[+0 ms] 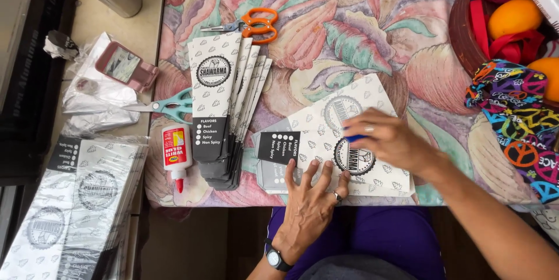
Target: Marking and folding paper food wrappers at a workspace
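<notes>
— What's closest to you?

— Purple cloth over my lap, at the bottom edge. Just above it, my left hand, a watch on the wrist and a ring on one finger, lies flat with fingers spread, pressing the near edge of a white patterned paper sleeve against the worktop. It grips nothing.

— And the other hand?

— My right hand rests on top of the same sleeve, fingers curled around a small blue object. Most of it is hidden, so I cannot tell what it is.

— Where does the sleeve lie?

— Slantwise near the worktop's front edge, black end toward the left, over a flowery cloth.

— What surrounds it?

— To its left, a fanned stack of matching sleeves. Beside that stack, a white glue bottle with a red tip. Teal scissors sit just above the bottle; orange scissors lie at the stack's far end. Far left, bundled sleeves wrapped in clear plastic.
</notes>
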